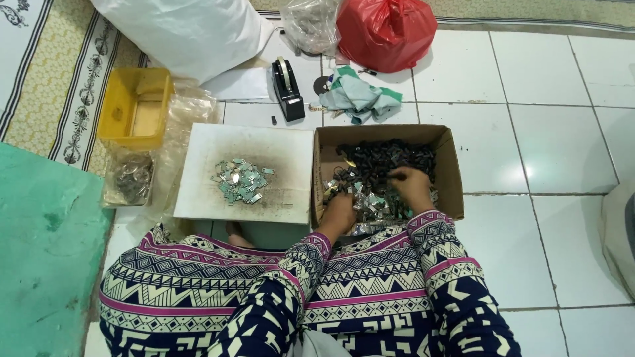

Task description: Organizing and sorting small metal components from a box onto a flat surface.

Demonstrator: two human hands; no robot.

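Both my hands are inside an open cardboard box [451, 173] on the tiled floor. My left hand [338, 213] rests low at the box's near left, fingers curled among small silvery metal pieces [368, 201]. My right hand [410, 185] reaches deeper, its fingers spread into a heap of dark small parts [380, 160]; whether it grips any is hidden. To the left lies a stained white board [278, 149] with a small pile of silvery pieces [239, 180] on it. My patterned sleeves and lap fill the bottom of the view.
A yellow plastic tub [126, 109] and a clear bag of metal bits [129, 180] sit left of the board. Behind are a black tape dispenser [288, 89], a crumpled cloth [359, 96], a red plastic bag [387, 32], a clear bag [309, 25] and a white sack [188, 30]. A green mat [43, 251] lies left.
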